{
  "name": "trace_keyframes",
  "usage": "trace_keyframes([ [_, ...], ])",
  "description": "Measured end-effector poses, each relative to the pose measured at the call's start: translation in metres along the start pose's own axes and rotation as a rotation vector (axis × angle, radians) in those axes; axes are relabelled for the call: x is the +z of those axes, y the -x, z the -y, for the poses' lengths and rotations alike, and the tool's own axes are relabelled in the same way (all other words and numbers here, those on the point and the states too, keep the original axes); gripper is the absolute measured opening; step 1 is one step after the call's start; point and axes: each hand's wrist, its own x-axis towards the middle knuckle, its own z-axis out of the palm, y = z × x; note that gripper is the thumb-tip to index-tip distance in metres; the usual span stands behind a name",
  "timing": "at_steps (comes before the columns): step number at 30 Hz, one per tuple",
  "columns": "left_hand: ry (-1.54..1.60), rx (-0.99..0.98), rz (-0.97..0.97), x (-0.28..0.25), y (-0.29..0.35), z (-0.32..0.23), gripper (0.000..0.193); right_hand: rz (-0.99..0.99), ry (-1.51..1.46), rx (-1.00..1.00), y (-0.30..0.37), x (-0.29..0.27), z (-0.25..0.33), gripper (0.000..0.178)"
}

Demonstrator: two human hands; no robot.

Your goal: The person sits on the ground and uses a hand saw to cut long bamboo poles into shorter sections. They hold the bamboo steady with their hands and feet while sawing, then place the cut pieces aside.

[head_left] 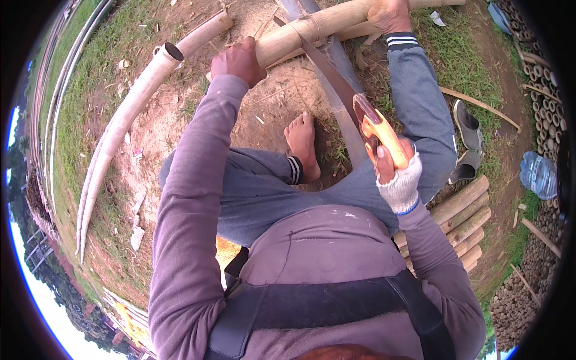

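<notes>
A thick bamboo pole (348,18) lies across a wooden support (349,135) at the top of the view. My left hand (238,63) is closed round the pole near its left end. In a fingerless white knit glove, my right hand (399,179) grips the orange-brown wooden handle of a hand saw (336,81). The saw's blade slants up to the left and meets the pole just right of my left hand. How deep the teeth sit in the bamboo I cannot tell. One of my bare feet (390,17) rests on the pole further right.
Long bamboo poles (129,111) lie on the ground at left. Cut bamboo lengths (459,219) are stacked by my right side. Shoes (468,129) and a large clear-blue plastic bottle (538,175) stand at right. Piles of cut bamboo (543,111) line the right edge.
</notes>
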Motion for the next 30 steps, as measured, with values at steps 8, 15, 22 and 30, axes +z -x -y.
trace_keyframes([
  [8,0.003,0.016,-0.019,-0.010,-0.001,-0.007,0.057,-0.107,0.201,-0.136,-0.148,0.083,0.015,0.045],
  [15,-0.010,-0.002,-0.022,0.001,0.003,0.003,0.054,0.047,-0.004,0.032,0.033,-0.028,0.012,0.023],
  [22,-0.025,0.000,-0.024,-0.013,0.001,-0.013,0.054,-0.129,0.183,-0.124,-0.167,0.090,0.020,0.037],
  [30,0.019,-0.020,0.015,0.002,0.005,0.007,0.053,0.026,-0.164,0.124,0.015,-0.019,0.023,0.020],
])
